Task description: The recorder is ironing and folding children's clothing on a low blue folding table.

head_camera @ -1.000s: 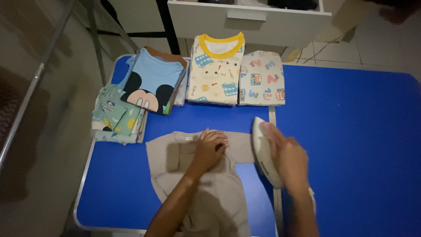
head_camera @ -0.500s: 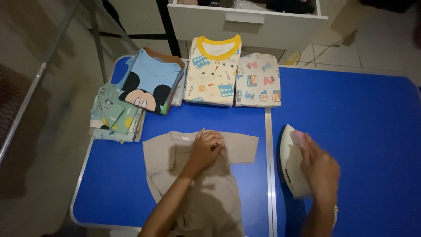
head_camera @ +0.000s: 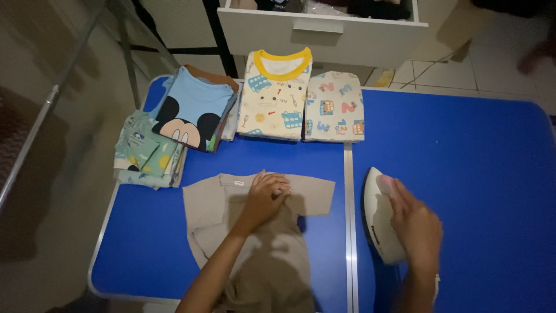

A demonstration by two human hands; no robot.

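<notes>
Now the left hand (head_camera: 263, 197) presses flat, fingers loose, on the beige shirt (head_camera: 255, 243) spread over the blue surface (head_camera: 480, 174); the right hand (head_camera: 417, 229) has its grip wrapped around the white iron (head_camera: 379, 217).

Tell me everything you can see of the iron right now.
The iron is white or pale, with a pointed nose aimed away from the person and a rounded plastic-looking body. It sits on the blue table, just right of the table's centre seam and clear of the beige shirt. The right hand covers its handle side, fingers reaching towards the nose. Soleplate and cord cannot be made out. The dim light hides finer detail.
</notes>
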